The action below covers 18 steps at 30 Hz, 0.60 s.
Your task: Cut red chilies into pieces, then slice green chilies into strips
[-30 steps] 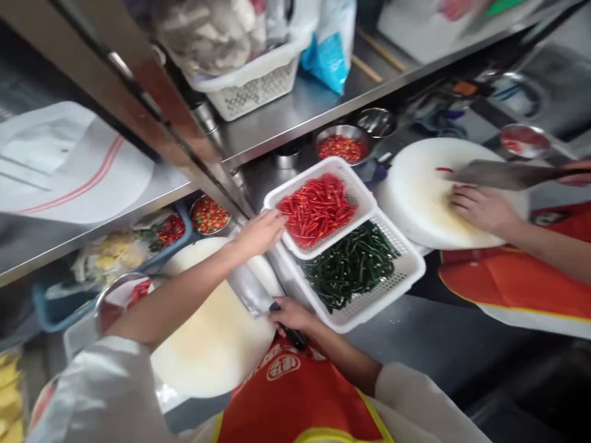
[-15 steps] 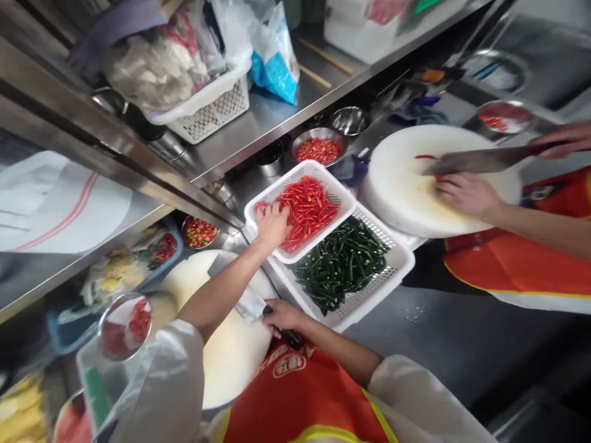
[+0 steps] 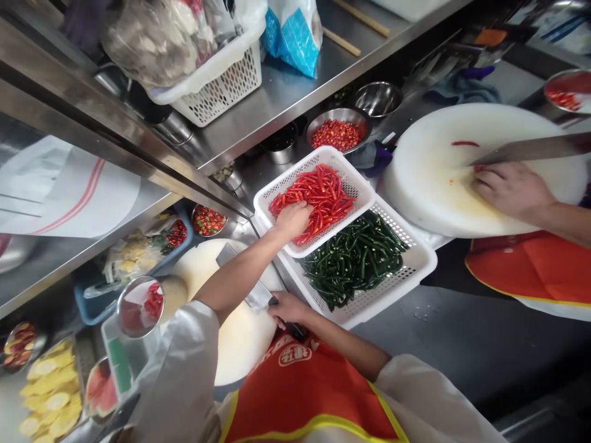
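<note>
My left hand reaches into a white plastic basket of long red chilies. Its fingers are curled together down among the chilies, their tips partly hidden. A cleaver is gripped by its black handle in my right hand. The blade lies over a round white chopping board, partly covered by my left forearm. Under the red chilies' basket sits a larger white basket of dark green chilies.
At right, a co-worker's hand holds something red beside a knife on a thick round board. Steel bowls, one with chopped red chilies, stand behind the baskets. A steel shelf overhangs the back; a metal bowl stands left.
My left hand has moved toward the near side of the red chilies, and its spread fingers have drawn together. My right hand still holds the cleaver. The whole view has shifted slightly.
</note>
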Each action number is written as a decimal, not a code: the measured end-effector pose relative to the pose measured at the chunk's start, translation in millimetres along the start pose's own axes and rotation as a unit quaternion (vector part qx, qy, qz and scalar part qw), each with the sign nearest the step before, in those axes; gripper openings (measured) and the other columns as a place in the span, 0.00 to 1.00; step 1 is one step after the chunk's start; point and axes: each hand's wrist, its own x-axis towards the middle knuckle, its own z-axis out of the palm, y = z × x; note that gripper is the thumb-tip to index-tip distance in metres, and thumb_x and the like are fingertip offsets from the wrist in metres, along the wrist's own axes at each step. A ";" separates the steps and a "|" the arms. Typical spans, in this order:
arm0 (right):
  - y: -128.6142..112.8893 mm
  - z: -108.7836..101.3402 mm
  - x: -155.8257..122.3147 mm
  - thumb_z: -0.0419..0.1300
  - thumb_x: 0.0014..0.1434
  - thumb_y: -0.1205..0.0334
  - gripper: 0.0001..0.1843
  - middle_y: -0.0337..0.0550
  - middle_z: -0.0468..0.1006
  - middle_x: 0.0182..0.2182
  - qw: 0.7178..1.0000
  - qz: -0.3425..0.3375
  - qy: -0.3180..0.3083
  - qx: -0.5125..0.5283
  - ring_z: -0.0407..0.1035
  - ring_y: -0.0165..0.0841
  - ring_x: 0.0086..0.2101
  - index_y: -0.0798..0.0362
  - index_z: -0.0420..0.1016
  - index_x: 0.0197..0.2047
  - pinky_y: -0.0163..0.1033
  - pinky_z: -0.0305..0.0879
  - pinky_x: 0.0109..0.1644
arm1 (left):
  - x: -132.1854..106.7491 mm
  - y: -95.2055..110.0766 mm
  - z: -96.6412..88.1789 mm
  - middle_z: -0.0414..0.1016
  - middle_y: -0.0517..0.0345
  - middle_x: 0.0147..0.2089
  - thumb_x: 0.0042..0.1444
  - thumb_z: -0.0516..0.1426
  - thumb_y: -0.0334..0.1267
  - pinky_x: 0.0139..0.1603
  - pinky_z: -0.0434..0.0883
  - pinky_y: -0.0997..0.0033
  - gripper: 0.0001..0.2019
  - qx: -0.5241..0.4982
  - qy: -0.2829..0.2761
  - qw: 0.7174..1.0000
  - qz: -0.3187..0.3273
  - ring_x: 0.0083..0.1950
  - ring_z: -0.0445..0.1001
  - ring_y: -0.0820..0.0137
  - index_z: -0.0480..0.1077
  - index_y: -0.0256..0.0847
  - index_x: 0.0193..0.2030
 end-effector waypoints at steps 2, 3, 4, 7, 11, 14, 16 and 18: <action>-0.5 0.1 0.5 0.53 0.43 0.71 0.09 0.27 0.68 0.14 1.000 0.002 0.004 -0.002 0.62 0.26 0.12 0.51 0.63 0.31 0.28 0.58 0.16 | 0.5 3.6 2.8 0.72 0.47 0.49 0.60 0.53 0.30 0.50 0.70 0.60 0.11 0.005 0.003 1.000 -0.009 0.50 0.72 0.59 0.72 0.38 0.47; -1.0 -0.1 0.7 0.53 0.43 0.71 0.09 0.27 0.68 0.13 1.000 0.003 0.007 -0.002 0.62 0.26 0.12 0.51 0.63 0.31 0.28 0.57 0.16 | -0.2 3.9 2.2 0.71 0.46 0.50 0.60 0.53 0.30 0.51 0.70 0.60 0.10 -0.005 0.016 1.000 -0.009 0.52 0.71 0.58 0.73 0.38 0.46; -1.4 -0.5 0.8 0.53 0.43 0.71 0.09 0.27 0.68 0.13 1.000 0.005 0.010 -0.003 0.62 0.26 0.12 0.51 0.63 0.31 0.29 0.57 0.16 | -1.5 3.5 0.5 0.70 0.46 0.51 0.60 0.54 0.30 0.53 0.69 0.60 0.09 -0.027 0.036 0.999 -0.004 0.54 0.69 0.58 0.73 0.38 0.44; -1.7 -1.8 -0.8 0.54 0.44 0.69 0.09 0.27 0.68 0.14 1.000 0.008 0.013 -0.010 0.62 0.26 0.12 0.51 0.63 0.32 0.29 0.57 0.16 | -8.9 2.5 -7.7 0.71 0.51 0.49 0.60 0.55 0.32 0.55 0.68 0.62 0.05 -0.187 0.116 0.975 0.006 0.53 0.70 0.63 0.72 0.40 0.41; 0.2 -0.1 -6.3 0.55 0.46 0.64 0.06 0.27 0.67 0.14 0.999 0.005 0.011 -0.038 0.61 0.25 0.13 0.50 0.61 0.30 0.29 0.56 0.16 | -27.2 3.6 -8.0 0.72 0.60 0.34 0.60 0.57 0.43 0.41 0.69 0.71 0.09 -0.515 0.224 0.825 -0.064 0.34 0.72 0.73 0.68 0.41 0.42; 0.4 2.0 -5.1 0.54 0.48 0.59 0.06 0.27 0.66 0.15 0.998 0.007 0.008 -0.061 0.60 0.25 0.13 0.50 0.60 0.30 0.30 0.57 0.16 | -47.3 -6.6 0.3 0.68 0.65 0.26 0.58 0.59 0.52 0.28 0.63 0.75 0.16 -0.657 0.273 0.693 -0.118 0.23 0.64 0.78 0.68 0.41 0.41; 0.2 3.8 -2.9 0.54 0.48 0.58 0.07 0.27 0.66 0.16 0.997 0.011 0.004 -0.070 0.61 0.26 0.12 0.49 0.59 0.30 0.32 0.57 0.15 | -67.3 -17.8 4.2 0.66 0.66 0.24 0.55 0.60 0.54 0.24 0.58 0.76 0.18 -0.697 0.313 0.626 -0.158 0.20 0.60 0.79 0.68 0.40 0.38; 0.5 5.7 -2.1 0.54 0.48 0.57 0.07 0.27 0.67 0.16 0.997 0.013 0.004 -0.074 0.61 0.26 0.12 0.49 0.59 0.30 0.32 0.57 0.15 | -91.7 -28.6 4.7 0.68 0.65 0.25 0.53 0.62 0.54 0.23 0.56 0.76 0.18 -0.721 0.345 0.571 -0.187 0.20 0.58 0.80 0.68 0.40 0.37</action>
